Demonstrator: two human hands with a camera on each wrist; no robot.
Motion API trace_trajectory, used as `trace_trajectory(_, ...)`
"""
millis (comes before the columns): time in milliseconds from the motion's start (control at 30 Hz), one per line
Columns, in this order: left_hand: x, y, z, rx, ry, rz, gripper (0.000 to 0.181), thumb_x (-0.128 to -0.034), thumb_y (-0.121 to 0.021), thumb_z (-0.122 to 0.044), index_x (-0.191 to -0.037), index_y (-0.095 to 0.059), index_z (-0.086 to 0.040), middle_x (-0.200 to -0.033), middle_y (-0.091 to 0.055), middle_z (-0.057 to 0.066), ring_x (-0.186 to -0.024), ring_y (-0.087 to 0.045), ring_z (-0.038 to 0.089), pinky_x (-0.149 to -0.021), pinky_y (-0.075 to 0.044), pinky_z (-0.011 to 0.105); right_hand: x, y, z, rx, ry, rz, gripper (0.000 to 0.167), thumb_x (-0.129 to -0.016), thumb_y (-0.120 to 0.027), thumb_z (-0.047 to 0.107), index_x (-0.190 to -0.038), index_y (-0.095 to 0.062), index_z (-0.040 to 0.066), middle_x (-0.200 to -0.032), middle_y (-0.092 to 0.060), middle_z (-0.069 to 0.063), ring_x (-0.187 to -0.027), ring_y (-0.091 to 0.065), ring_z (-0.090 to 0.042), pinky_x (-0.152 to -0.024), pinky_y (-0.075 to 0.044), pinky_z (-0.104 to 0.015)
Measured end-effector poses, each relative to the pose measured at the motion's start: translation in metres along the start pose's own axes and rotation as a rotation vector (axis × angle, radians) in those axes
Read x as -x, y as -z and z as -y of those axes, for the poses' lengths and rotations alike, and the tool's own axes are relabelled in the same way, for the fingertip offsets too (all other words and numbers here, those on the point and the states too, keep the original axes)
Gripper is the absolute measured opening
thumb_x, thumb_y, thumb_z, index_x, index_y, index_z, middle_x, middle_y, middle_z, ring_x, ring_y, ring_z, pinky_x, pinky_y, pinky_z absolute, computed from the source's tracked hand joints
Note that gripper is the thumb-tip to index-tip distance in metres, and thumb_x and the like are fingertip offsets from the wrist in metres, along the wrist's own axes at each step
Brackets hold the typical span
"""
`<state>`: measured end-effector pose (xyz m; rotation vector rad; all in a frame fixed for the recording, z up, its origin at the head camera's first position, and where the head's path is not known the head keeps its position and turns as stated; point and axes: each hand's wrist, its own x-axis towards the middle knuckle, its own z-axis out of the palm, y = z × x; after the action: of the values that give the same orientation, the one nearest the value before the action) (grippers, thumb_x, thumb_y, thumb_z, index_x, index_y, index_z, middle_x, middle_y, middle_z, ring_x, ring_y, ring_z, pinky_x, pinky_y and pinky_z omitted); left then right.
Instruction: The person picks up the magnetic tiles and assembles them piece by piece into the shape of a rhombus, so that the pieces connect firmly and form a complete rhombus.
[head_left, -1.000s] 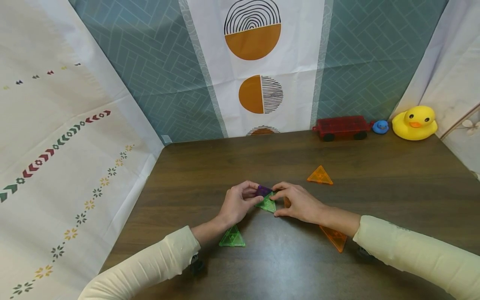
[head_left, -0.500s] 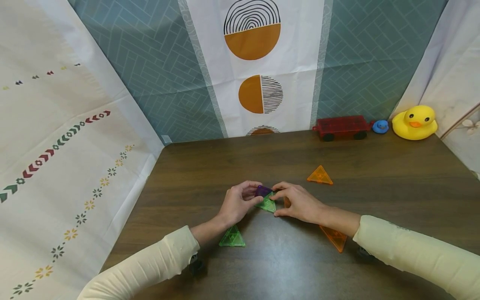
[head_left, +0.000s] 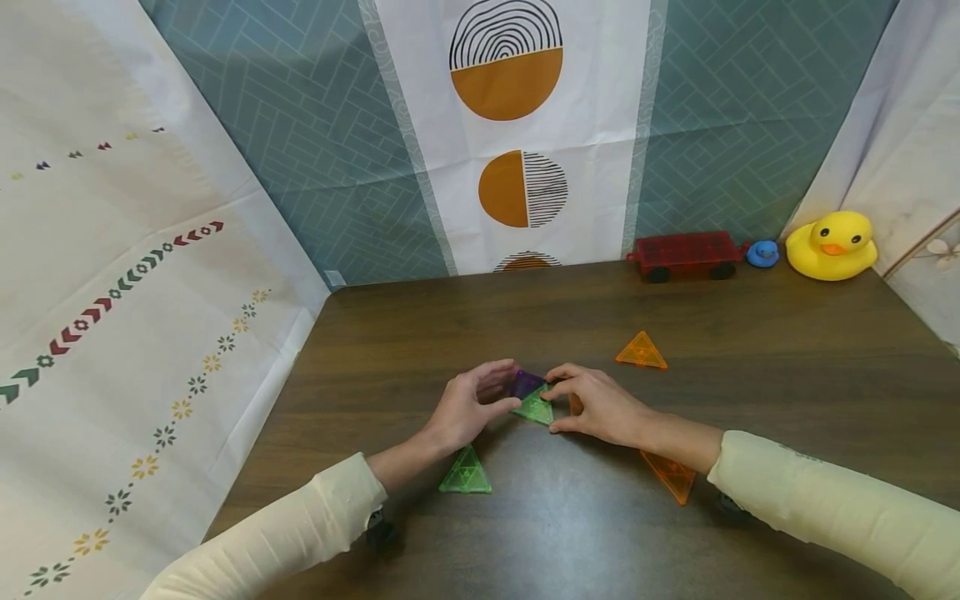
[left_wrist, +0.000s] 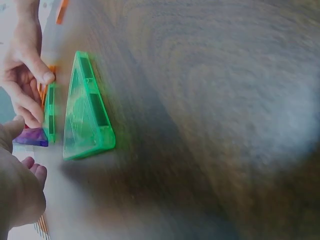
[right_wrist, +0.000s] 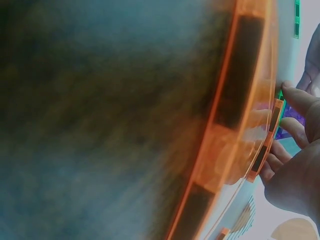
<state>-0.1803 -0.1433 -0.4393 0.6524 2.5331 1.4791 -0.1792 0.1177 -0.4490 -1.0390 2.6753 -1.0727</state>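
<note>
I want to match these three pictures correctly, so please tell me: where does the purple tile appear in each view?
Head: the purple tile is below centre, slightly right, between the left hand and right hand.
Left wrist: purple tile near the left edge, just below mid-height.
Right wrist: purple tile near the right edge, about mid-height, partly hidden by fingers.
Shared landmark: the right hand, beside it in all three.

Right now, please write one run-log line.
left hand: near purple tile | right hand: holds orange tile beside green triangular tile | back right: yellow toy duck
</note>
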Motion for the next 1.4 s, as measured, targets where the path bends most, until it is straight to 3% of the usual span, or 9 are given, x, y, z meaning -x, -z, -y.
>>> trace_trajectory(300, 0.015, 0.011, 0.008, 0.007, 0.000, 0.039, 0.072, -0.0943, -0.083, -0.012, -0.156, -0.048, 0.000, -0.154, -0.058, 0.015, -0.142, -0.055, 0.030, -0.117, -0.043, 0.046, 0.001, 0.000, 0.001, 0.022, -0.002, 0.001, 0.045, -0.088, -0.090, 0.021, -0.127, -0.077, 0.003, -0.141, -0.061, -0.016, -0.065, -0.055, 0.002, -0.081, -0.057, -0.032)
trace_trajectory(700, 0.044, 0.031, 0.014, -0.062, 0.000, 0.093, 0.076, -0.0917, -0.086, -0.016, -0.157, -0.048, -0.002, -0.154, -0.059, 0.009, -0.145, -0.052, 0.023, -0.118, -0.041, 0.035, 0.001, 0.001, 0.001, 0.022, 0.002, -0.004, 0.045, -0.087, -0.091, 0.020, -0.127, -0.077, 0.002, -0.141, -0.061, -0.016, -0.063, -0.055, 0.002, -0.081, -0.058, -0.032)
trace_trajectory(1000, 0.062, 0.045, 0.022, -0.095, -0.142, 0.185, 0.081, -0.0884, -0.090, -0.020, -0.157, -0.050, -0.006, -0.154, -0.059, 0.006, -0.146, -0.051, 0.020, -0.119, -0.039, 0.038, 0.002, 0.001, 0.002, 0.027, -0.003, -0.003, 0.045, -0.087, -0.090, 0.019, -0.127, -0.077, 0.002, -0.142, -0.061, -0.016, -0.063, -0.056, 0.002, -0.082, -0.058, -0.033)
trace_trajectory(1233, 0.072, 0.050, 0.031, -0.202, -0.237, 0.198, 0.082, -0.0850, -0.093, -0.030, -0.155, -0.055, -0.012, -0.151, -0.062, -0.001, -0.142, -0.055, 0.020, -0.117, -0.043, 0.037, 0.001, 0.000, 0.002, 0.009, -0.005, -0.002, 0.045, -0.087, -0.090, 0.018, -0.127, -0.077, 0.002, -0.142, -0.061, -0.016, -0.064, -0.057, 0.002, -0.077, -0.057, -0.028)
trace_trajectory(1400, 0.076, 0.053, 0.036, -0.277, -0.301, 0.202, 0.080, -0.0822, -0.095, -0.034, -0.151, -0.059, -0.012, -0.149, -0.063, -0.002, -0.139, -0.057, 0.022, -0.114, -0.047, 0.043, 0.001, -0.001, 0.001, 0.012, 0.003, -0.009, 0.045, -0.087, -0.090, 0.018, -0.126, -0.077, 0.002, -0.142, -0.061, -0.016, -0.064, -0.056, 0.002, -0.077, -0.057, -0.028)
